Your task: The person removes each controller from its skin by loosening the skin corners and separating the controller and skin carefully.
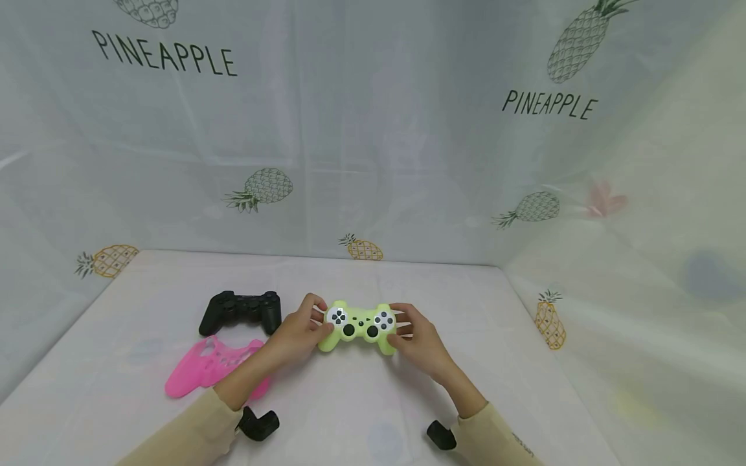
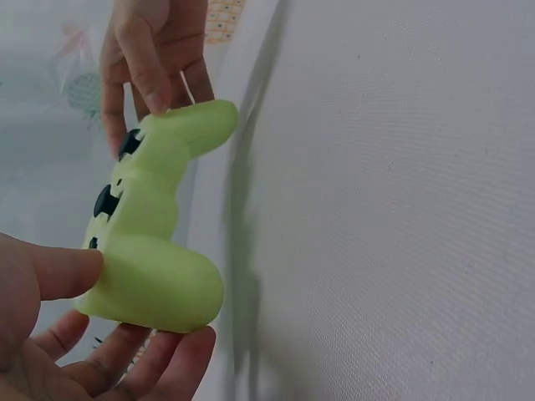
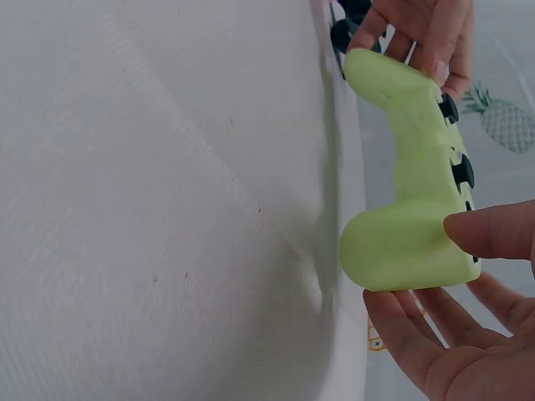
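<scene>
A game controller [image 1: 360, 323] in a light yellow-green cover is held up between both hands, its buttons and two black sticks facing the head camera. The left hand [image 1: 302, 329] grips its left end, thumb [image 2: 71, 271] on the front and fingers curled behind and below. At the other end the right hand [image 1: 421, 340] pinches it the same way, with the thumb [image 3: 493, 230] near the buttons. Both wrist views show the smooth yellow-green grips [image 2: 163, 288] from the side, above the white tabletop.
On the left of the white table [image 1: 495, 362] lies a black game controller [image 1: 241, 310]. Nearer, a pink controller cover [image 1: 201, 369] with cut-out holes lies partly hidden behind the left forearm. A pineapple-print cloth [image 1: 373, 129] hangs behind the table and along its sides.
</scene>
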{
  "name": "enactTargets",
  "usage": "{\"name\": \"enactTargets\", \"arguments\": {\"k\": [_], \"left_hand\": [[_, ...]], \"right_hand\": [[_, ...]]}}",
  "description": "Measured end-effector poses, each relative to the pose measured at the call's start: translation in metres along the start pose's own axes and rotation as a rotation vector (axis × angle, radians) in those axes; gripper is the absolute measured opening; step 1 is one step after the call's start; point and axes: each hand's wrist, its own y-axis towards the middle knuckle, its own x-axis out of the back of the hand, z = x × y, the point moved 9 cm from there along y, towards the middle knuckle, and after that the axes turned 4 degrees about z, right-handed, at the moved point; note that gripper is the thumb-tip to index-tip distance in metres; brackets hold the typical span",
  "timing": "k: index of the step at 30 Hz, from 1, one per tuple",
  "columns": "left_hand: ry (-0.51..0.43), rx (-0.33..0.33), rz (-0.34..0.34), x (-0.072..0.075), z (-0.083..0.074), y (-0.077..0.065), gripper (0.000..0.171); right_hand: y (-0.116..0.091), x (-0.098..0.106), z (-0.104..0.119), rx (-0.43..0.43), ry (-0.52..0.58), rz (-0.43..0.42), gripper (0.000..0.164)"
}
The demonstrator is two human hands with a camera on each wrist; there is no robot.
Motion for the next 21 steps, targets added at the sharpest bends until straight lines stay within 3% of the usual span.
{"name": "enactTargets", "arguments": {"k": [7,21], "left_hand": [[0.004,-0.001,0.015,0.004,0.001,-0.009,0.032],[0.039,-0.017,0.045,0.008,-0.001,-0.017,0.033]], "right_hand": [[-0.001,-0.010,0.007,0.046,-0.017,0.070,0.053],[-0.005,-0.014,0.016,0.098,-0.036,0.109,0.047]]}}
